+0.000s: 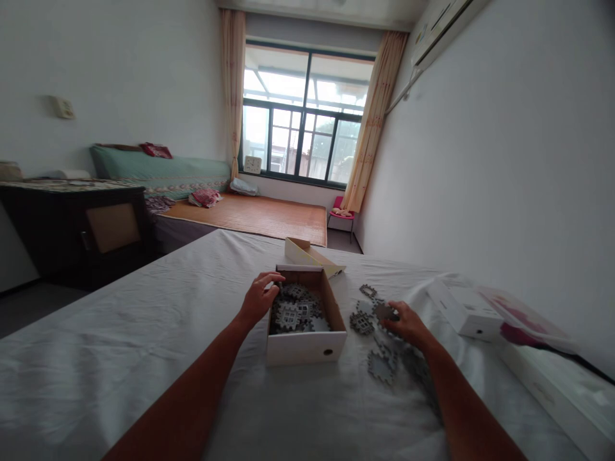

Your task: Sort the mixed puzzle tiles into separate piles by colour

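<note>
Held left arm and right arm stretched forward, bare and well apart. Curved left hand inward with bent fingers; angled right hand leftward, pinching between thumb and fingers.

White on the outside of the box, with one dark dot on the front, and brown on the inside. Grey on the toothy pieces in it, and grey too on the loose pieces beside it. Cream and light brown on the lid. Plain white on the big sheet. Orange-brown on the mat, soft green on the long cover with a fancy band low down, and bright pink on the chair. Peach with little red marks on the curtains. Nearly black on the cupboard, tan on its door.
</note>
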Available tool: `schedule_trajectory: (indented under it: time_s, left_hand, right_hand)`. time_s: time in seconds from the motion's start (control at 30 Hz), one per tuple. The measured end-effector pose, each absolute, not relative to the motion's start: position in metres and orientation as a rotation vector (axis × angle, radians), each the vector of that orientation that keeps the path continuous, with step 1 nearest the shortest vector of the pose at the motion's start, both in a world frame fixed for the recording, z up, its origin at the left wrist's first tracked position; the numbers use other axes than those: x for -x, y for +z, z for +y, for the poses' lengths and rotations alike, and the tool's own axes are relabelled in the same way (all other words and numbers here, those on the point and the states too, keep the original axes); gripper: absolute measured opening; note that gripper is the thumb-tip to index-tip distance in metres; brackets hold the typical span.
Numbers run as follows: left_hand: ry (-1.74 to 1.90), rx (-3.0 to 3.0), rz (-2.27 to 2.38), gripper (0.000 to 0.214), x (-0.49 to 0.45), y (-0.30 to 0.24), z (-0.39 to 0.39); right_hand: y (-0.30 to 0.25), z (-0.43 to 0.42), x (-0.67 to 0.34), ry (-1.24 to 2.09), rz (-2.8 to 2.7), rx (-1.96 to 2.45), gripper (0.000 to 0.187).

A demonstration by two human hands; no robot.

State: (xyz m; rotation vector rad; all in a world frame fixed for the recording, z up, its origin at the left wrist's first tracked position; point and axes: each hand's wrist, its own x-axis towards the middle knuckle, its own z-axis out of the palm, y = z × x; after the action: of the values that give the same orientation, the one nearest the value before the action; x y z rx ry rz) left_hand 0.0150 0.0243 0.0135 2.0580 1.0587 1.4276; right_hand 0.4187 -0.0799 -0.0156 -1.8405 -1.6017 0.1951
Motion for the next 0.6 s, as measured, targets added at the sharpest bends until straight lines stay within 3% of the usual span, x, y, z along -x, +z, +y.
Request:
schedule_trajectory:
  time_s: [0.1,0.27,0.43,0.6]
  left_hand:
    - [1.419,-2.043,1.065,0.031,-0.015,0.014,0.023]
    - [1.424,-2.034,1.064,0.031,-0.016,0.015,0.022]
    - [1.430,-2.041,1.057,0.031,-0.016,0.016,0.020]
    - [1.417,-2.041,1.057,0.032,-0.016,0.017,0.020]
  right_hand:
    - [-0.003,-0.084,-0.407,0.202,-1.565,1.793,0.025]
    - [0.033,-0.087,-0.350,0.534,-1.339,1.508,0.030]
    - [0.066,-0.078,-0.267,0.287,-1.607,1.317,0.030]
    - [0.068,-0.062,-0.252,0.315,-1.941,1.303,0.080]
